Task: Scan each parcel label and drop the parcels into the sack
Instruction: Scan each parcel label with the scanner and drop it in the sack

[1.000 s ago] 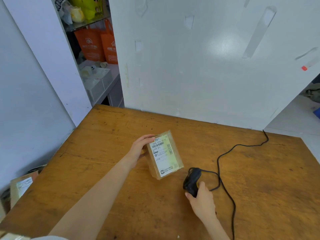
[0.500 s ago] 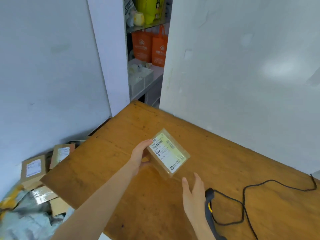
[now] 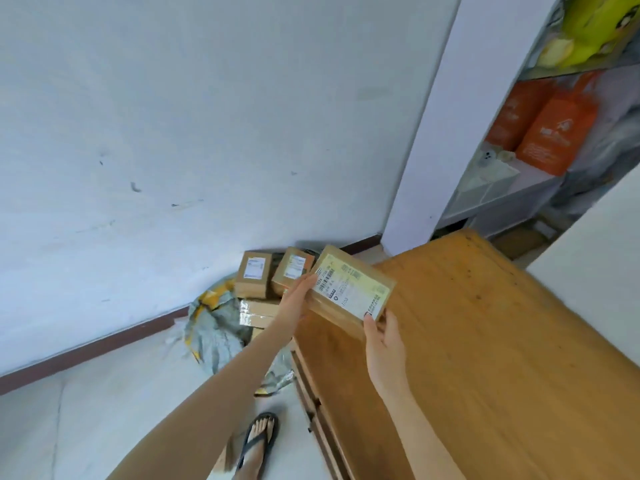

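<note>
On the floor beside the table's left end, the sack [image 3: 214, 327], grey with yellow patches, lies crumpled and open against the wall [image 3: 173, 133]. Several labelled cardboard parcels [image 3: 251, 277] sit stacked in or on it; whether all lie inside its mouth cannot be told. Above the table's left corner, the held parcel [image 3: 349, 292] is tilted, white label facing up. The left hand [image 3: 296, 299] grips its left end, fingers closed on the edge. The right hand [image 3: 382, 336] holds its near right corner, thumb pressed on the label. The wooden table [image 3: 485, 341] shows a worn top and drawer fronts along its near side. A sandalled foot [image 3: 258, 441] stands on the pale floor [image 3: 86, 410]. A dark skirting runs along the wall's base. Behind a white pillar [image 3: 426, 133], shelves hold orange bags [image 3: 550, 133].
</note>
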A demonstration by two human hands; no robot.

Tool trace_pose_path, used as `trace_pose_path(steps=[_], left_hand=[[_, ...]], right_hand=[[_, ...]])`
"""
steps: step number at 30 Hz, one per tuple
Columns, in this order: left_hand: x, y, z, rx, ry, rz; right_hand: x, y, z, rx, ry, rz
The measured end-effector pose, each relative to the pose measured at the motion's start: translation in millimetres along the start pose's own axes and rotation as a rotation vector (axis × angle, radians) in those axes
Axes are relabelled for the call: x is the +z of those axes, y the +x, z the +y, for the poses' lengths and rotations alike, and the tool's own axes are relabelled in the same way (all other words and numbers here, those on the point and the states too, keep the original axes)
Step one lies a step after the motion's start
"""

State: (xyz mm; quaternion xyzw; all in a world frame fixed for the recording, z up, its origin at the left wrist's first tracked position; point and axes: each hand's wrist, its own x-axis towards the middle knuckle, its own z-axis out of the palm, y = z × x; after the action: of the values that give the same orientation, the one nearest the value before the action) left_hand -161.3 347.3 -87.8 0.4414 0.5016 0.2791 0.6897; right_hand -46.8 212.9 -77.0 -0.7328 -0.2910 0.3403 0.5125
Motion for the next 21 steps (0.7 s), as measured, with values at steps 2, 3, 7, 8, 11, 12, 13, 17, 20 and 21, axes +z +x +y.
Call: trace_pose_path(steps=[2,3,7,8,11,12,13,17,20,21], left_hand=[[-41.8,19.3,7.1,0.036,-0.012,0.048],[-61.0,30.6,11.9,0.037,0.002,0.065],[-129.9,81.7,30.8,-0.016,0.076,0.049],[-144.2,93.1,35.2,-0.042,0.089,0.041],[-178.2,128.6,50.1,-0.101,0.170,0.005],[-185.2,139.9,55.0,-0.133,0.204,-0.020],[-190.8,152.2,59.6,-0.151,0.243,-0.047],[-203.6,198.5,68.8,-0.106,0.390,-0.099],[-209.7,218.8,60.6,-0.173,0.436,-0.074],[-211.7,222.1,55.5,-0.192,0.443,-0.082]], right_hand=[[42.5,21.7,-10.2,-0.024,-0.027,-0.058],[63.7,33.8,-14.9,-0.027,-0.032,-0.077],[140.0,83.0,-32.9,0.002,-0.065,-0.117],[156.3,95.5,-35.8,0.016,-0.071,-0.121],[196.3,132.5,-43.5,0.018,-0.111,-0.133],[205.3,144.3,-45.9,0.026,-0.131,-0.133],[213.0,155.9,-48.7,0.041,-0.154,-0.137],[229.4,194.2,-51.5,0.141,-0.267,-0.122],[229.4,204.9,-43.6,0.172,-0.338,-0.068],[227.9,205.9,-40.0,0.184,-0.360,-0.064]])
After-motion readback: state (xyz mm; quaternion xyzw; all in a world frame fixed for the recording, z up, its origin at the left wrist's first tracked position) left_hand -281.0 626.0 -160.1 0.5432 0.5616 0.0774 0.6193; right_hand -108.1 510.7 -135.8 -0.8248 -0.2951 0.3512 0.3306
